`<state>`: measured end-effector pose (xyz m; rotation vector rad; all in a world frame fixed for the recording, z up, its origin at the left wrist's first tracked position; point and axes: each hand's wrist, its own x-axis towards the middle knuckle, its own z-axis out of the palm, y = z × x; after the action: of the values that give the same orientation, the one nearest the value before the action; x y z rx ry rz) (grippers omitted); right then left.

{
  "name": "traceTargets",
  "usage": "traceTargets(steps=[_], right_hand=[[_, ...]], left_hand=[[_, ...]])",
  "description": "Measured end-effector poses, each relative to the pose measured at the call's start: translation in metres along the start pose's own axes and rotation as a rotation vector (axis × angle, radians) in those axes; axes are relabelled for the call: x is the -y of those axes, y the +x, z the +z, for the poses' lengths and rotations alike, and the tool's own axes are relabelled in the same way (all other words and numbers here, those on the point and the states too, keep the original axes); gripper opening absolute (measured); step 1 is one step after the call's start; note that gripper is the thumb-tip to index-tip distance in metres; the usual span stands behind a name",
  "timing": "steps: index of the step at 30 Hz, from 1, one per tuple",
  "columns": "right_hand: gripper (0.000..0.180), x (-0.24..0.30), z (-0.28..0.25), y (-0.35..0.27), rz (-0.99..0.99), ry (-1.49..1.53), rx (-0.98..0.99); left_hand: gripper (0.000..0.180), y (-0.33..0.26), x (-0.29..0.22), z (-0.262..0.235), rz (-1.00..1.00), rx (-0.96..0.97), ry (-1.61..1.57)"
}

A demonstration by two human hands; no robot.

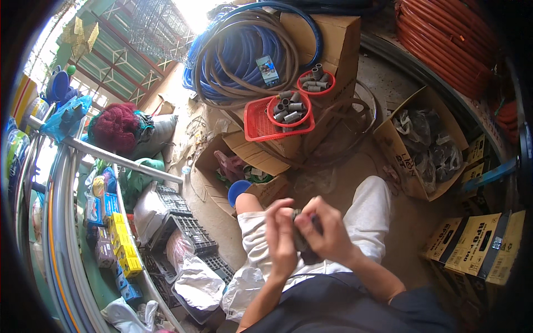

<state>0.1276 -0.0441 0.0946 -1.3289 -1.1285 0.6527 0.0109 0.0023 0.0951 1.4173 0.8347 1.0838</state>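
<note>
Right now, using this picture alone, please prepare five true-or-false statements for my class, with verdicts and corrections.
1. The left hand and right hand are together at a dark object. True.
2. Only blue hose is coiled behind the red tray. False: blue hose and brown hose are coiled there.
3. A round red basket with grey pipe pieces sits on the red tray. True.
4. A green coil lies at the picture's upper right. False: an orange coil lies there.
5. The open cardboard box on the right holds plastic bags. True.

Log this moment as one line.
left hand: at dark object | right hand: gripping it | ahead: red basket, gray fittings
</note>
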Motion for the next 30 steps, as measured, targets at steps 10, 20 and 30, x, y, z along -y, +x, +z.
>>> traceTargets(steps=[10, 20, 30], right_hand=[[0.023, -0.002, 0.006, 0.008, -0.035, 0.000, -0.079], [0.018, 0.001, 0.006, 0.000, 0.142, 0.231, 0.020], [0.020, -0.011, 0.019, -0.005, 0.077, 0.152, -0.020]], left_hand=[[0.028, -0.004, -0.003, 0.002, -0.057, -0.017, 0.049], [0.025, 0.000, 0.002, -0.008, -0.122, 0.000, -0.255], [0.026, 0.010, -0.005, -0.019, -0.157, 0.106, 0.146]])
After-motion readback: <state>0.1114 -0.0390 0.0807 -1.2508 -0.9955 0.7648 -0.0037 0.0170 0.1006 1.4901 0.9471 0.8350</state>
